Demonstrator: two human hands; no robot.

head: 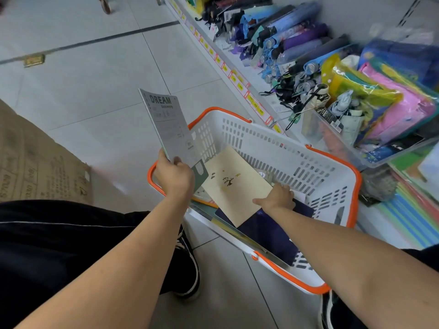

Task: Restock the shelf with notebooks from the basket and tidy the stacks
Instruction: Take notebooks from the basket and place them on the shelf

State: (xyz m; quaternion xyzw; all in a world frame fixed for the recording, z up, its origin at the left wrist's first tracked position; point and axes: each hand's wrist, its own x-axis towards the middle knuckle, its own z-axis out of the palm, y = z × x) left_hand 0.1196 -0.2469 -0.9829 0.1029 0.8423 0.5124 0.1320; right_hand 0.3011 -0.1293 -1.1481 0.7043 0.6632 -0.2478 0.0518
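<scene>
A white basket with orange handles [280,148] stands on the floor in front of me. My left hand [174,175] grips a grey notebook printed "DREAM" [169,125] and holds it upright above the basket's left rim. Inside the basket my right hand [276,198] holds the edge of a cream notebook [234,184], which tilts up over a dark navy notebook [266,231]. More notebooks lie underneath, mostly hidden.
The shelf [237,65] runs along the right with yellow price tags, folded umbrellas [297,46], a clear bin of colourful pouches [380,108] and striped stacks [408,212] lower right. A cardboard box [35,162] sits at left. My shoes stand beside the basket.
</scene>
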